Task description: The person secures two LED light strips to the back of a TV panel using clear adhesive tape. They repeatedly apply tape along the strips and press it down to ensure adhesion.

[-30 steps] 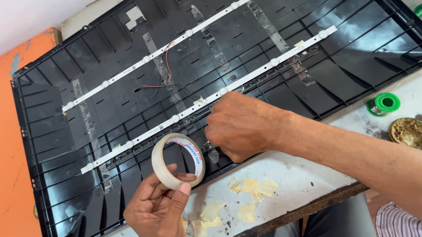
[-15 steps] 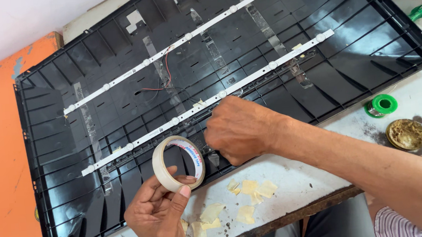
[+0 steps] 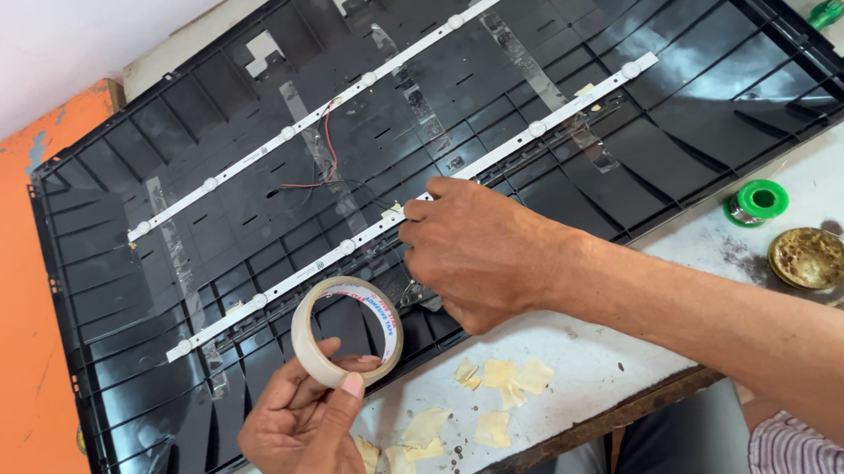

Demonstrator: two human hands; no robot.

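Observation:
My left hand [image 3: 302, 439] holds a roll of pale tape [image 3: 344, 331] upright over the near edge of a big black ribbed panel [image 3: 710, 74]. My right hand [image 3: 478, 253] is curled just right of the roll, fingertips at its side; what they pinch is hidden. Two white light strips lie across the panel: the near strip [image 3: 343, 248] passes under my right hand, the far strip [image 3: 369, 77] runs above it. Thin red and black wires [image 3: 321, 165] lie between the strips.
Several yellowish scraps [image 3: 498, 373] lie on the white bench [image 3: 839, 184] by the panel's near edge. A green spool [image 3: 759, 202] and a round brass tin [image 3: 809, 257] sit at right. A green-handled screwdriver [image 3: 837, 6] lies at far right. An orange surface [image 3: 2, 380] borders the left.
Both hands stay almost where they were; the roll and my right hand have shifted only slightly.

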